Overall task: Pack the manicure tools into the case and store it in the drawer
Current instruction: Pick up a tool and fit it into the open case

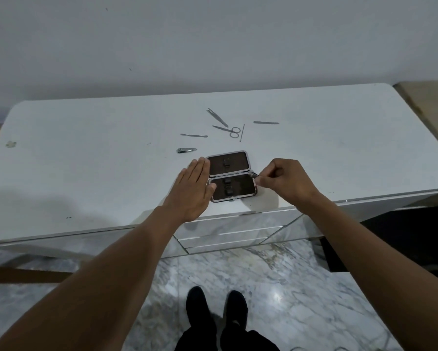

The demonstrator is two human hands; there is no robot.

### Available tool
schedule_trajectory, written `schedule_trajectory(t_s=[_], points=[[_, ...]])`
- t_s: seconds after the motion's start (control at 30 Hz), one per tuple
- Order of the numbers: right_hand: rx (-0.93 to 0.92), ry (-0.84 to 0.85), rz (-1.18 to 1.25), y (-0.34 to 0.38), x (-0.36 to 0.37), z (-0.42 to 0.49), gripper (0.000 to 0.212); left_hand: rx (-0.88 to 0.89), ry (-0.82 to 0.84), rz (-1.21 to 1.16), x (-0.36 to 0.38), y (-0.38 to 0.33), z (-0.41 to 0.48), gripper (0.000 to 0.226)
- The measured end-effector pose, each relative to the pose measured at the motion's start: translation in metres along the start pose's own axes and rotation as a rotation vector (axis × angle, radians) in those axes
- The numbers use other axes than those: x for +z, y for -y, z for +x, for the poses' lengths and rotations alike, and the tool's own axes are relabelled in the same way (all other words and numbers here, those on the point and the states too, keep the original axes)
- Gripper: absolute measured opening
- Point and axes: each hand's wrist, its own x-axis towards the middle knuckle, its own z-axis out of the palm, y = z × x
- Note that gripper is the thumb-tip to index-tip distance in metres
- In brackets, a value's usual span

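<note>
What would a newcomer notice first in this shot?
The open dark-lined, silver-rimmed manicure case lies near the front edge of the white dresser top, no tools in it. The left hand lies flat over its left edge; the right hand pinches a small metal tool at its right edge. Behind it, steel scissors, tweezers and a nail clipper lie scattered.

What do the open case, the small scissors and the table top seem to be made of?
Case: dark matte lining, perhaps fabric or leatherette, inside a shiny pale rim, likely metal. Scissors: grey with thin blades and ring handles, probably steel. Table top: white, smooth, faintly glossy; painted wood or laminate, cannot tell which.
</note>
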Motion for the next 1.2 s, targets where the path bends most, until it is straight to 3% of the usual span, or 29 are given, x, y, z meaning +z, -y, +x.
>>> schedule_trajectory(t_s=[0.13,0.27,0.47,0.57,0.77,0.93,1.03,1.2], points=[[0.079,0.148,0.245,0.008,-0.003,0.002,0.032,-0.005,0.01,0.0,0.0,0.0,0.0,0.061],[0.015,0.112,0.139,0.014,0.001,0.007,0.016,-0.004,0.011,-0.004,-0.001,0.0,0.0,0.061],[0.036,0.122,0.238,0.021,0.007,0.011,0.014,-0.004,0.01,-0.015,0.0,0.001,0.001,0.061],[0.024,0.129,0.136,0.018,0.01,0.008,0.012,0.001,0.009,-0.008,0.0,0.001,0.001,0.061],[-0.167,0.112,-0.386,0.009,0.02,0.007,0.013,-0.004,0.011,0.004,0.0,0.001,0.002,0.061],[-0.222,0.121,-0.594,0.017,0.024,0.009,0.027,-0.007,0.004,0.016,0.0,0.0,0.001,0.061],[-0.223,0.149,-0.631,0.022,0.024,0.01,0.02,-0.011,0.007,0.018,-0.001,-0.001,0.001,0.061],[-0.148,0.092,-0.496,0.017,0.027,0.012,0.015,-0.017,0.021,0.007,-0.002,-0.002,0.001,0.061]])
